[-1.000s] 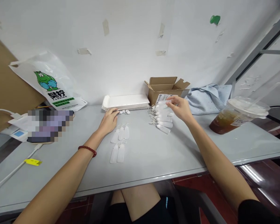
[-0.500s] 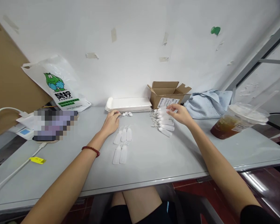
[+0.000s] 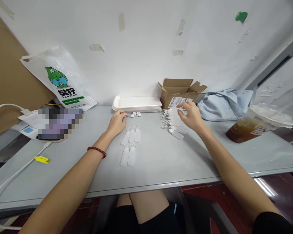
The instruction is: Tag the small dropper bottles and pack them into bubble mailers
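Observation:
My left hand (image 3: 117, 123) rests on the grey table with its fingers drawn together; whether anything small is between the fingertips is hidden. Just right of those fingertips lie several small white pieces (image 3: 136, 114). My right hand (image 3: 190, 115) hovers at the upper end of a fanned row of white hang tags with strings (image 3: 176, 134), its thumb and index finger apart. Between my arms, more white tags lie flat in two groups: three in the farther group (image 3: 131, 136) and two in the nearer one (image 3: 128, 156).
A stack of white trays or sheets (image 3: 139, 103) and an open cardboard box (image 3: 175, 94) stand against the wall. Rightward are a blue cloth (image 3: 224, 104) and a tilted drink cup (image 3: 244, 128). A plastic bag (image 3: 60, 81), a phone (image 3: 61, 125) and a white cable (image 3: 17, 175) occupy the left.
The camera view has shifted a little. My right thumb and index finger have parted over the tag row. My left hand stays beside the small white pieces.

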### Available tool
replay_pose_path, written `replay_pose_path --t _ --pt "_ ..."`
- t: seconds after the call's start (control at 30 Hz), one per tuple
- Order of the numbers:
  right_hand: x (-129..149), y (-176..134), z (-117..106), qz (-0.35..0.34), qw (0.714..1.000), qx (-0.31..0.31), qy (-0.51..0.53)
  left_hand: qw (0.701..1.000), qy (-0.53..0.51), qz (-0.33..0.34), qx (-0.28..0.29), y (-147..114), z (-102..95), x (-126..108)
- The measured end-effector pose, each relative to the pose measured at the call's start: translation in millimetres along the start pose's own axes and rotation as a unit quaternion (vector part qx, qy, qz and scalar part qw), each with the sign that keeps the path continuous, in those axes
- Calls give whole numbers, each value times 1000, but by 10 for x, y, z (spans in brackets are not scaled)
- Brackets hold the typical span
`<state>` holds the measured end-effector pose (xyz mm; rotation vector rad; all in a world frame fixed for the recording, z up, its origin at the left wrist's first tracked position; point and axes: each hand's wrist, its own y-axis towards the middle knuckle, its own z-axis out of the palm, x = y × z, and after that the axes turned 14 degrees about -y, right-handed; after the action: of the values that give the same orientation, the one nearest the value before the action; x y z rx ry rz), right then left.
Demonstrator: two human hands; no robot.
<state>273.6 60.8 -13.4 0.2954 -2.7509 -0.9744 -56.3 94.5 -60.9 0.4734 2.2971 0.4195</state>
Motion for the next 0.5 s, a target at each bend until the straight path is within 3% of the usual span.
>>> replay_pose_path --t 0.1,0.23,0.37,0.5 --pt "342 -116 -25 -80 994 33 64 999 13 -29 12 -14 -18 -58" --pt "832 -336 -63 -252 946 170 114 998 19 -59 16 -50 -11 -154" --pt "1105 -450 -65 -298 917 242 111 995 16 -100 9 -66 27 -265" --pt "1145 -454 -10 -303 903 286 101 988 -16 -154 -13 -55 42 -335"
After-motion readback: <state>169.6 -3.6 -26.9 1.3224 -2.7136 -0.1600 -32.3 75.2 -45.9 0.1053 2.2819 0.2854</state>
